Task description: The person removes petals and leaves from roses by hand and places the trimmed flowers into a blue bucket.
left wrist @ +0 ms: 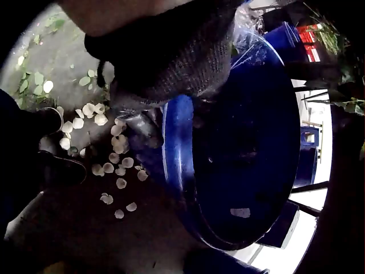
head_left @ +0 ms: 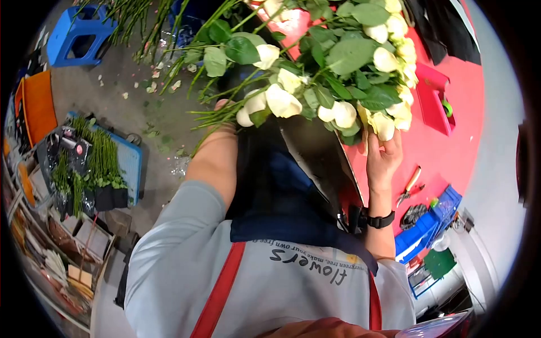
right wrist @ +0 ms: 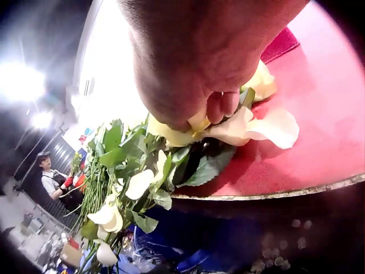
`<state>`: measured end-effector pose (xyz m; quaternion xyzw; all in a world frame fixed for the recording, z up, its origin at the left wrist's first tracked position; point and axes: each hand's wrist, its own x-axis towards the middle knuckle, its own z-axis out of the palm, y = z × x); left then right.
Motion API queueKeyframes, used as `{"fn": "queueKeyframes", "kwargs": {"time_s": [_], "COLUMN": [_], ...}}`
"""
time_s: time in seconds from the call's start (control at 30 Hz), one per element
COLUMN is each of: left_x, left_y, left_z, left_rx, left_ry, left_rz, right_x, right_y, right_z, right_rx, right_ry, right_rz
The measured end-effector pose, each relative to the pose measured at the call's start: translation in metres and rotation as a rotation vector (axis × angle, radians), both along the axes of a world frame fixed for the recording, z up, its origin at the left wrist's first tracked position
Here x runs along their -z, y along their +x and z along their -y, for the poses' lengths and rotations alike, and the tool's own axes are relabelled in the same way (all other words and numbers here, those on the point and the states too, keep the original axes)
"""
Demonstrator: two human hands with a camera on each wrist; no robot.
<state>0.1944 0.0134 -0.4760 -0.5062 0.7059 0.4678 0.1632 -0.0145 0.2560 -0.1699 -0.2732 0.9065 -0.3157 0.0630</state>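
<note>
Cream-white roses [head_left: 282, 101] with long green stems lie in a heap over the edge of the red table [head_left: 445, 152]. My right hand [head_left: 386, 158] is at the near blooms, thumb and fingers pinching a rose. From the right wrist, its curled fingers [right wrist: 222, 108] press into the pale petals of that rose [right wrist: 197, 128]. My left forearm [head_left: 211, 160] reaches under the stems, and leaves and stems hide most of that hand. In the left wrist view a dark knitted band [left wrist: 171, 65] covers the wrist, over a blue bucket [left wrist: 179, 142].
Pruning shears [head_left: 411, 185], a pink box [head_left: 437, 98] and a blue crate [head_left: 431, 225] are on the table. Fallen petals [left wrist: 117, 142] litter the floor. A blue stool [head_left: 81, 36] and bundled green stems [head_left: 101, 158] stand at left. Another person [right wrist: 52, 181] stands in the background.
</note>
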Motion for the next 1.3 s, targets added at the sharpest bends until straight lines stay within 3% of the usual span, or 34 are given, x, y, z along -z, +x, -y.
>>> {"fn": "queueKeyframes", "kwargs": {"time_s": [0.2,0.33,0.4,0.43,0.5,0.53,0.6,0.63,0.73,0.77,0.8,0.83,0.87,0.93,1.0,1.1,1.17,1.23,1.27,1.3], "left_x": [-0.018,-0.036,-0.048,-0.056,-0.069,-0.076,-0.079,-0.08,-0.094,-0.113,-0.151,-0.192,-0.228,-0.287,-0.317,-0.325,-0.309,-0.302,-0.299,-0.3], "left_y": [0.022,0.054,0.071,0.08,0.096,0.101,0.107,0.111,0.105,0.103,0.094,0.084,0.073,0.05,0.024,-0.02,-0.029,-0.024,-0.021,-0.012], "left_z": [-0.017,-0.045,-0.057,-0.06,-0.065,-0.067,-0.068,-0.069,-0.067,-0.073,-0.069,-0.063,-0.058,-0.046,-0.036,-0.018,-0.014,-0.021,-0.023,-0.027], "left_rx": [0.124,0.268,0.363,0.408,0.529,0.606,0.766,0.843,0.837,0.643,0.609,0.578,0.548,0.563,0.616,0.769,0.891,0.961,0.995,1.071], "left_ry": [-0.026,-0.01,-0.006,-0.008,-0.035,-0.058,-0.111,-0.137,0.054,-0.025,-0.09,-0.152,-0.208,-0.368,-0.569,-0.85,-0.929,-0.988,-1.018,-1.032], "left_rz": [-0.001,-0.005,-0.014,-0.021,-0.082,-0.143,-0.266,-0.325,-0.205,-0.424,-0.484,-0.548,-0.614,-0.721,-0.796,-0.78,-0.678,-0.654,-0.643,-0.615], "right_x": [0.003,0.01,0.013,0.017,0.019,0.018,0.013,0.015,0.0,-0.006,-0.012,-0.026,-0.023,-0.016,-0.002,0.053,0.016,0.002,-0.009,-0.028], "right_y": [0.019,0.019,0.018,0.019,0.035,0.047,0.069,0.082,0.096,0.091,0.085,0.074,0.061,0.032,0.021,0.033,0.065,0.084,0.092,0.095], "right_z": [-0.018,-0.002,0.017,0.025,0.038,0.048,0.059,0.061,0.06,0.053,0.044,0.036,0.018,-0.018,-0.037,-0.055,-0.023,-0.012,-0.006,-0.001], "right_rx": [0.271,0.197,0.229,0.258,0.118,-0.05,-0.3,-0.33,-0.341,-0.281,-0.217,-0.076,0.099,0.235,0.333,0.142,0.001,-0.231,-0.217,-0.208], "right_ry": [-0.207,-0.21,-0.232,-0.177,-0.157,-0.194,-0.024,0.0,0.066,0.021,-0.023,0.091,0.001,0.087,0.21,0.103,0.073,0.267,0.222,0.215], "right_rz": [0.204,0.119,0.214,0.393,0.467,0.357,0.201,0.208,0.202,0.221,0.237,0.193,0.308,0.023,0.099,0.089,0.154,0.069,0.301,0.328]}}
